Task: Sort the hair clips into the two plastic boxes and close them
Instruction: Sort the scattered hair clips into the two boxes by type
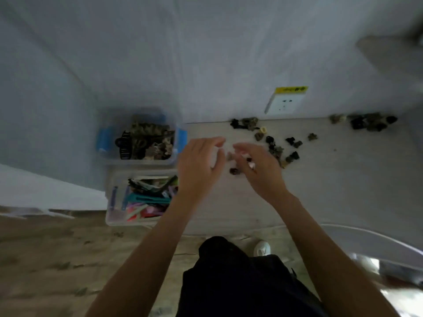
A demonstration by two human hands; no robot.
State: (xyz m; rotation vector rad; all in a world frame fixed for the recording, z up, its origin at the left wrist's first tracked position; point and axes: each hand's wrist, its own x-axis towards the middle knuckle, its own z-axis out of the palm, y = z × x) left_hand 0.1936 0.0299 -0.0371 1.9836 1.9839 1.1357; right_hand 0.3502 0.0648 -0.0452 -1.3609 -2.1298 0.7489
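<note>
The view is blurred. On the pale table [320, 191], my left hand [201, 163] hovers with its fingers apart and nothing in it. My right hand [261, 170] is curled beside it, and small hair clips [250, 162] show against its palm. One dark clip [234, 171] lies just below the fingers. At the table's left end, the far plastic box [104, 143] with blue latches holds dark and mottled claw clips. The near plastic box [109, 217] holds colourful flat clips. Both boxes have no lid on. Loose dark claw clips [277, 148] lie right of my hands.
More claw clips lie along the wall, in a group [246, 123] and a pile at the far right [368, 121]. A wall socket [285, 103] is above the table. My shoe [262, 248] stands on the wooden floor [57, 259]. A curved pale object [366, 241] is at lower right.
</note>
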